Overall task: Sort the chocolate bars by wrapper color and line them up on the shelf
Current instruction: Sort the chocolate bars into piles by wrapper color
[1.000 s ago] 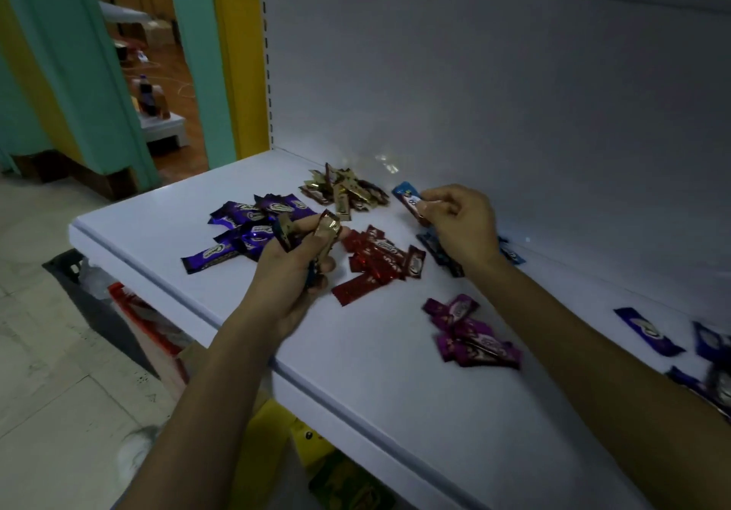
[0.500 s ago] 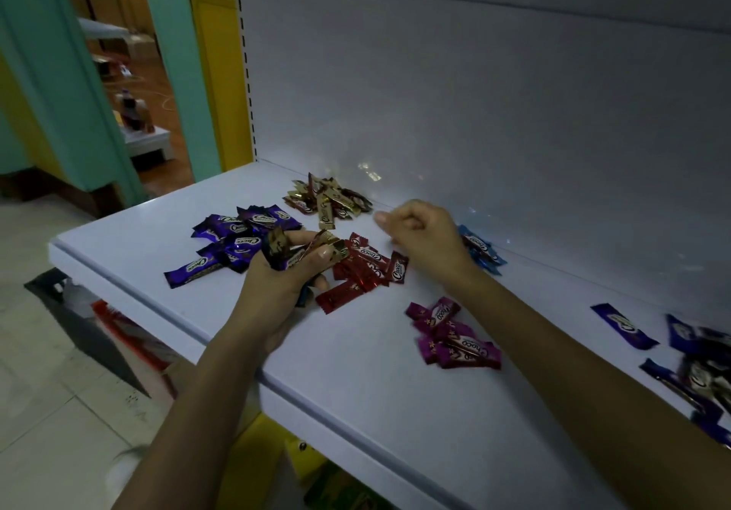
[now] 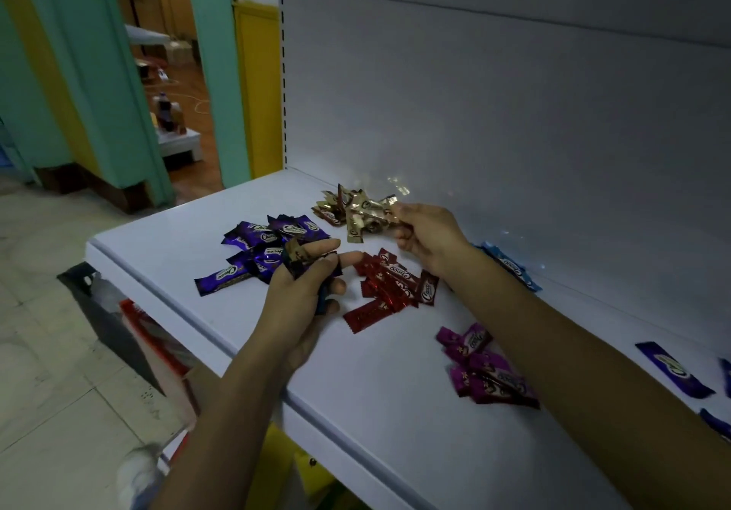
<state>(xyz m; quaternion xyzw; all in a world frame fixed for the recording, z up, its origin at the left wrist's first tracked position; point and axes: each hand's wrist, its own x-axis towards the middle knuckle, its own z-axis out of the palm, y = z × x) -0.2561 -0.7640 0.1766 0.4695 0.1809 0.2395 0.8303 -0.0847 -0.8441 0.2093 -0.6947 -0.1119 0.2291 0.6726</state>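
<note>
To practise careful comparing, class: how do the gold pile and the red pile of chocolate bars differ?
The gold pile lies farther back on the shelf; the red pile lies nearer its front edge. The right hand pinches a gold bar at the gold pile; no hand grips the red pile. Both are loose heaps of wrapped bars, not yet lined up.

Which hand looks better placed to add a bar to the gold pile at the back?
The right hand. It pinches a gold bar right beside the gold pile. The left hand is nearer the shelf's front, gripping a bunch of bars.
</note>
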